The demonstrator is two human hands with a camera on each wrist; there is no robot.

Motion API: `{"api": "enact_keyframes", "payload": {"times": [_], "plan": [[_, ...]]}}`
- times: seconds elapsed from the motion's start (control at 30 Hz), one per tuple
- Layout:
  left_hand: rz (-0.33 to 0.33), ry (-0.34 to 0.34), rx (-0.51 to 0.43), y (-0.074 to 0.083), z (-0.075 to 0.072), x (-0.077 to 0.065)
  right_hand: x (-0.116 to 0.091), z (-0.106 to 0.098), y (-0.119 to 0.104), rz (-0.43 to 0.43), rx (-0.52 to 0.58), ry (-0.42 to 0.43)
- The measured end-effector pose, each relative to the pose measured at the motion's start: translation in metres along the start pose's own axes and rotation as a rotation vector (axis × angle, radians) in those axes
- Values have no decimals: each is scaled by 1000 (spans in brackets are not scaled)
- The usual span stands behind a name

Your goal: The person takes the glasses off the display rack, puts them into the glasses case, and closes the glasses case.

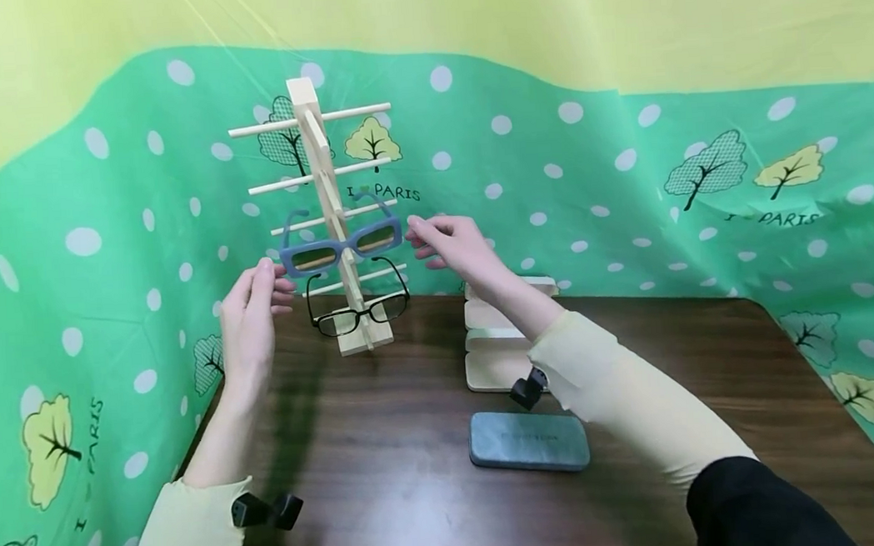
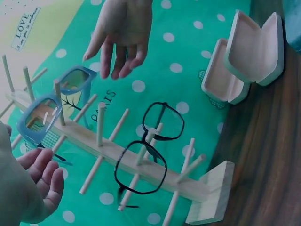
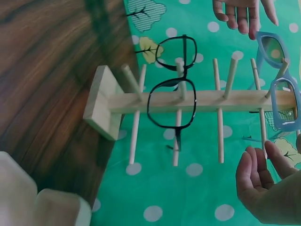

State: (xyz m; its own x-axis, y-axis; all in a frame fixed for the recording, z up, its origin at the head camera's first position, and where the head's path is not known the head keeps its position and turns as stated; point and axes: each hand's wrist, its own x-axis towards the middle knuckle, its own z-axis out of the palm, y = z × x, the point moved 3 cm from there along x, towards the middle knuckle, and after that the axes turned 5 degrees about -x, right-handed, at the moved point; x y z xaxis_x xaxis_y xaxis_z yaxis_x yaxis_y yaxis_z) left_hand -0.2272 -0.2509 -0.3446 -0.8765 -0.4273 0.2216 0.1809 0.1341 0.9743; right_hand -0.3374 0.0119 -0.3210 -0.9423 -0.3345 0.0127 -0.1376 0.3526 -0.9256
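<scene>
Blue-framed sunglasses (image 1: 343, 244) rest on the pegs of a wooden glasses rack (image 1: 316, 138). My left hand (image 1: 249, 305) is beside their left edge, its fingers loosely bent and holding nothing. On the other side my right hand (image 1: 453, 243) hovers close to the right edge, also with nothing in its fingers. Both wrist views show small gaps between the hands and the blue frame (image 2: 40, 115). Lower on the rack hang black-framed eyeglasses (image 3: 171, 103), untouched by either hand.
A closed teal glasses case (image 1: 528, 441) lies on the dark wooden table (image 1: 387, 443). Behind it, partly under my right forearm, are open pale glasses cases (image 1: 491, 370), which also appear in the left wrist view. A green dotted cloth (image 1: 590, 188) hangs behind the rack.
</scene>
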Motion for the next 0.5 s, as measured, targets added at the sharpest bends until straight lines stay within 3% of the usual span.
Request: {"api": "enact_keyframes", "payload": {"times": [0.23,0.5], "plan": [[-92,-52,-156,8,3,4,9,7,-9,112,60,-16],[-166,-73,-330,9,6,5,10,11,-15,159,124,-10]]}}
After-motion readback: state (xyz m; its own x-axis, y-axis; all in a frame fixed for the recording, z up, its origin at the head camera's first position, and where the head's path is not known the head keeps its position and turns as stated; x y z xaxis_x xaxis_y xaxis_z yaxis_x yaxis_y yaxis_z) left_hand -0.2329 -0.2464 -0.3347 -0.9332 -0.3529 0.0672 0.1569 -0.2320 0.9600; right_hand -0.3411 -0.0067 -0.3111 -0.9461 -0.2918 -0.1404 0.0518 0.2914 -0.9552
